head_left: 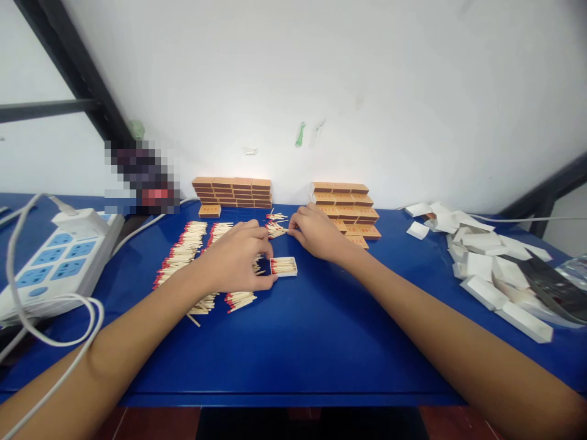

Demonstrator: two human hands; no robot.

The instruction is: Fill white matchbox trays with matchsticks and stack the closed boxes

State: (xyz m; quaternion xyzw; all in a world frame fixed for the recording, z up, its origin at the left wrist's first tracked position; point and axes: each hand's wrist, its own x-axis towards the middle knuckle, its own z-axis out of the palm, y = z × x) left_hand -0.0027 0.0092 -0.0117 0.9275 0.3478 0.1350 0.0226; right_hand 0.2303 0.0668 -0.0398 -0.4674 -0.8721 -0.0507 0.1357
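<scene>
A: Near side first. What's there?

B: Blue table (293,360). Front edge is on the near side of both hands.

A: Left hand (243,253)?

B: Palm down, thumb and forefinger a bit apart at the left end of a white tray (285,275). Thumb tip is at the tray's near left corner. Can't tell if it's gripping.

A: Tray contents, position?

B: Matches (285,266) lying flat, red heads toward the left hand. Tray sits just right of that hand's fingertips, nearer than the right hand.

A: Loose stock?

B: Short row (241,300) of matches pokes out on the near side of the left hand. Long row (183,250) is left of it, partly behind the forearm. Power strip (59,263) further left again.

A: Other side?

B: Heap of white trays (486,241), well right of the right hand (316,229).

A: And that hand?

B: Narrow. Thumb and fingertips at the bare ends of a small match pile (274,230), just left of it. Can't tell if any match is pinched.

A: Beyond?

B: Right box stack (346,198), stepped, just past the right hand. Left box stack (233,190) beyond the left hand, single matchbox (210,211) at its front. White wall (257,79) behind, green scrap (299,134) on it.
</scene>
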